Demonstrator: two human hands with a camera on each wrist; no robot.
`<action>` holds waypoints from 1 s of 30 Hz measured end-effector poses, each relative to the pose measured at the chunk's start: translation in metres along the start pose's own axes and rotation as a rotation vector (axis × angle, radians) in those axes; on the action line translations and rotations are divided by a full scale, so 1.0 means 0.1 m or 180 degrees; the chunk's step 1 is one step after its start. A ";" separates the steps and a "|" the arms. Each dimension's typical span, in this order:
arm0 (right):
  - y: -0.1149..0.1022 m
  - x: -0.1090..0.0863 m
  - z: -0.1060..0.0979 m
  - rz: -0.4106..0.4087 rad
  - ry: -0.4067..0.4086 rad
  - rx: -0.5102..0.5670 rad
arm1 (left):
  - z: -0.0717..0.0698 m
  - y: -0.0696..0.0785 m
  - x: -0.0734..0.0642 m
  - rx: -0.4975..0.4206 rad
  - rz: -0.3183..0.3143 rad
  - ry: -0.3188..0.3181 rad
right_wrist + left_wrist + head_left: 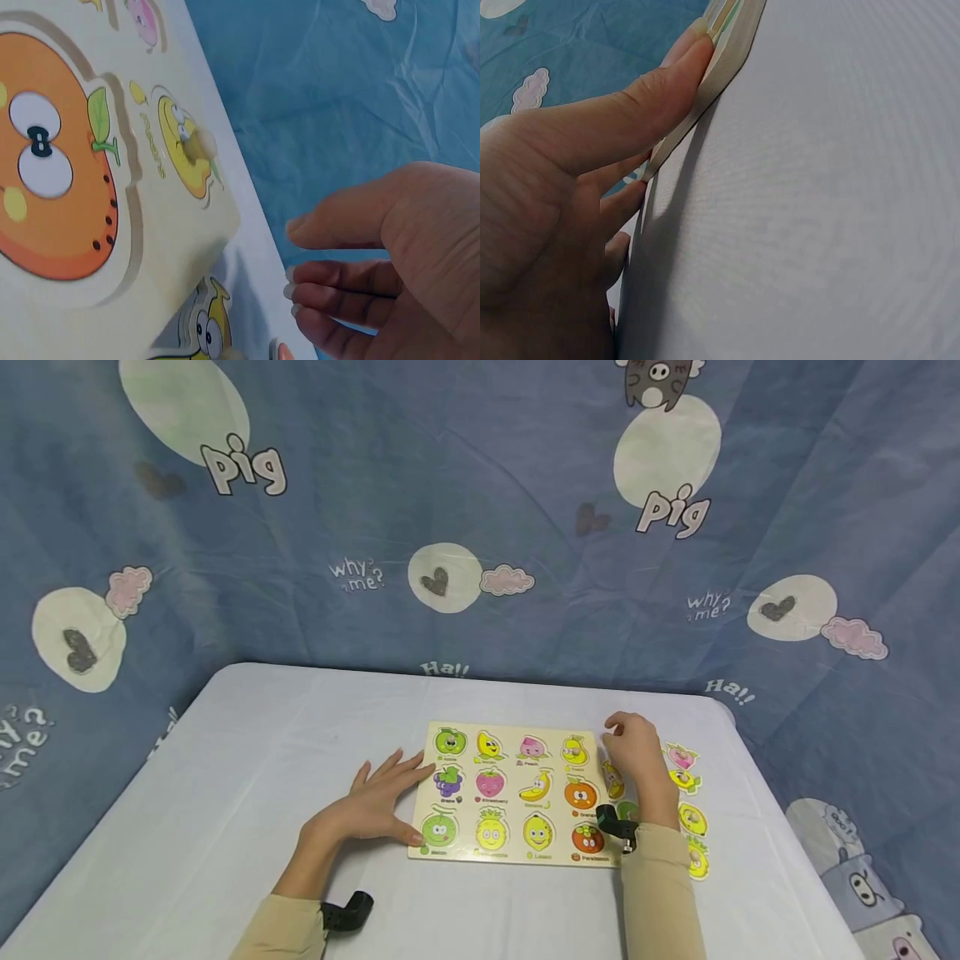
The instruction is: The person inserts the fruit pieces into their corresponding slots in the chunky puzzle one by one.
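A cream wooden fruit puzzle board (517, 810) lies on the table, its recesses printed with fruit faces. My left hand (378, 802) rests at its left edge with fingers spread, the thumb (649, 97) touching the front left corner. Just past the back right corner is my right hand (637, 747). Its fingers (337, 300) are loosely bent and hold nothing. Nearest to it on the board is a yellow pear piece (180, 146) with a round knob, in the back right recess. A loose banana piece (613, 780) lies beside the board's right edge.
Right of the board, partly behind the right forearm, lie more loose pieces: a pink one (681, 756), a lemon (692, 819), a pineapple (697, 860) and a green one (627, 811). A white cloth covers the table (225, 802); a blue printed curtain (480, 643) hangs behind.
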State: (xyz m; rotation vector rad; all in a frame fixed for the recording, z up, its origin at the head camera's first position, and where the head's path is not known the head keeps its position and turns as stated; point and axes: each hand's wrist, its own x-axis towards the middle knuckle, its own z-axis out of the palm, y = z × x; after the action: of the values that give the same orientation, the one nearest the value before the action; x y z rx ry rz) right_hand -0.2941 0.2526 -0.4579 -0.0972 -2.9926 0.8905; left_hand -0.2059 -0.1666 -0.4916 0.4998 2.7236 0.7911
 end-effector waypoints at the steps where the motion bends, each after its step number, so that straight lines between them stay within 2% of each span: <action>1: 0.01 0.01 -0.01 -0.0001 0.0026 0.0001 | 0.00 0.00 0.00 0.0003 0.0000 -0.0002; 13: 0.21 0.01 -0.08 0.0055 0.0321 0.0007 | 0.00 0.01 0.00 0.0016 -0.0012 -0.0003; 23: 0.32 0.01 -0.09 0.0323 0.0505 -0.0057 | -0.01 0.01 0.01 0.0005 -0.0016 0.0000; 30: 0.36 0.00 -0.09 0.0539 0.0371 -0.0067 | 0.00 0.00 0.02 0.0026 -0.0034 -0.0022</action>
State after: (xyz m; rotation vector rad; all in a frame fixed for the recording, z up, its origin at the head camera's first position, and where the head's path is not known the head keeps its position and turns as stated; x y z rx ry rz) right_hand -0.2918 0.2876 -0.4699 -0.3940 -2.9189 0.8349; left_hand -0.2077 -0.1657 -0.4924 0.4885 2.7221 0.7747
